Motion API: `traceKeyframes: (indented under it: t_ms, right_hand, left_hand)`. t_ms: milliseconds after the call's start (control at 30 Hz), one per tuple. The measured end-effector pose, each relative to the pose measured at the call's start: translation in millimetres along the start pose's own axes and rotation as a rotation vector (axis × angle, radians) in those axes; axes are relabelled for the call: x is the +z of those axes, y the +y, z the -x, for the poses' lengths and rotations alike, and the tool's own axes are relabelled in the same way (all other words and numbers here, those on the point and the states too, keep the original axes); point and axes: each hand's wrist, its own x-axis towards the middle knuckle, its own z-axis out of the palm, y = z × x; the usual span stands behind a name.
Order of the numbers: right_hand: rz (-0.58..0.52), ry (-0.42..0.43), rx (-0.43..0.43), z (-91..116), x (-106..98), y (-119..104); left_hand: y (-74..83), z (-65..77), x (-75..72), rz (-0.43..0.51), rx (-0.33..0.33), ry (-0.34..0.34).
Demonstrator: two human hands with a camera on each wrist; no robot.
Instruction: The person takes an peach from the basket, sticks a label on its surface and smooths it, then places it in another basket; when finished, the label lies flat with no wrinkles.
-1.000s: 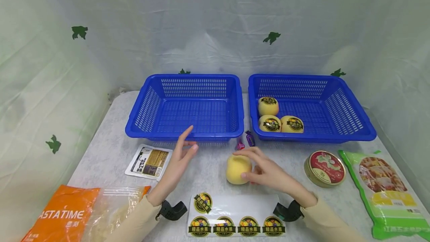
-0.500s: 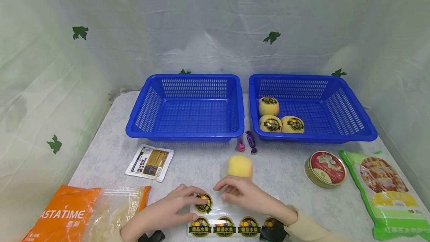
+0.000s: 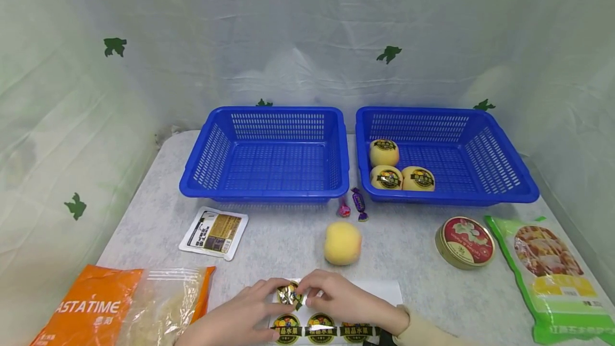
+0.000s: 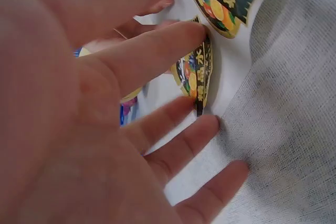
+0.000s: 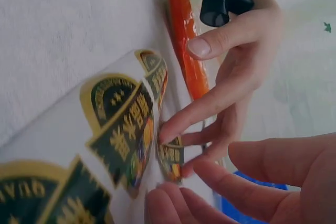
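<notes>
A white sheet of round fruit stickers lies at the table's front. My left hand reaches over its left end, index fingertip at the edge of the upper-left fruit sticker. In the left wrist view this sticker stands tilted from the sheet beside my fairly straight fingers. My right hand is bent over the sheet at the sticker's right side; the right wrist view shows a gap between its thumb and index finger. A yellow peach-like fruit without a visible sticker sits just beyond the sheet.
Two blue baskets stand at the back; the right basket holds three stickered fruits, the left basket none. Around lie wrapped candies, a white pouch, an orange bag, a round tin and a green bag.
My right hand has let go of the yellow fruit and moved down left to the sticker sheet. My left hand has come down to the same sticker, which is now partly raised.
</notes>
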Motion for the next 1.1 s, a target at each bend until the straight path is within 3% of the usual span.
traceKeyframes:
  t_ms: [300, 433, 500, 633, 733, 900, 1100]
  right_hand:
    - [-0.063, -0.011, -0.016, -0.1, 1.7, -3.9]
    - [-0.073, 0.071, -0.039, 2.7, -3.7, -7.0]
    - [-0.075, 0.151, -0.049, 4.3, -8.6, -10.3]
    - [-0.032, 0.347, -0.154, 6.6, -25.6, -19.3]
    - [0.012, 0.466, -0.213, 9.7, -43.9, -28.8]
    - [0.009, 0.533, -0.163, 17.0, -71.6, -37.2]
    - [0.014, 0.553, -0.143, 17.6, -85.3, -23.6]
  left_hand:
    - [1.6, 0.3, -4.3, 0.069, -0.036, -0.066]
    - [1.6, -0.3, -5.1, 0.072, -0.050, -0.071]
    - [1.7, -1.3, -5.0, 0.049, -0.043, -0.050]
    - [2.1, -6.5, -8.7, 0.035, -0.044, -0.012]
    - [2.5, -13.9, -16.8, 0.087, -0.053, -0.003]
    - [0.6, -32.7, -31.2, 0.166, -0.029, 0.054]
    - [-4.0, -64.6, -39.9, 0.260, 0.003, 0.195]
